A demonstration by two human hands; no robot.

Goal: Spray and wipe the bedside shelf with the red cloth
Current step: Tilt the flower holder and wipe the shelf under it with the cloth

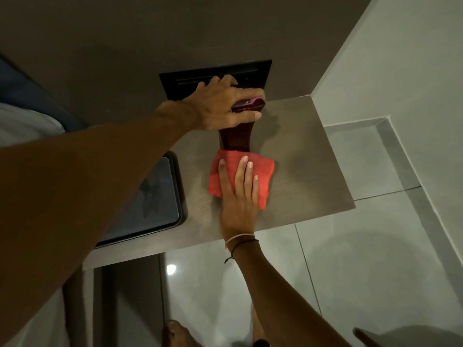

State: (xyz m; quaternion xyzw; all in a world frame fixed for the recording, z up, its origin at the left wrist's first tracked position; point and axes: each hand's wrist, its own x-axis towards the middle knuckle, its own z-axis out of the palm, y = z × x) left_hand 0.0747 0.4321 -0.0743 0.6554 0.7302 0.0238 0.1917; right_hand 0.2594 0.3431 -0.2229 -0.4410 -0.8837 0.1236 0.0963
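The bedside shelf [303, 151] is a grey-brown wooden slab fixed in the wall corner. A folded red cloth [264, 176] lies flat on its middle. My right hand [238, 199] presses down on the cloth with fingers stretched out and slightly spread. Just behind the cloth stands a dark red bottle [236, 140] with a pink top. My left hand [221, 107] is closed around that top and hides most of it. I cannot tell whether the bottle rests on the shelf or is lifted off it.
A black panel [253, 71] is set into the wall behind the shelf. A dark glossy tray-like object [162, 196] lies at the shelf's left end, partly under my left forearm. Bedding [22, 121] is at far left. Pale floor tiles [375, 259] lie below, with my foot [175, 331].
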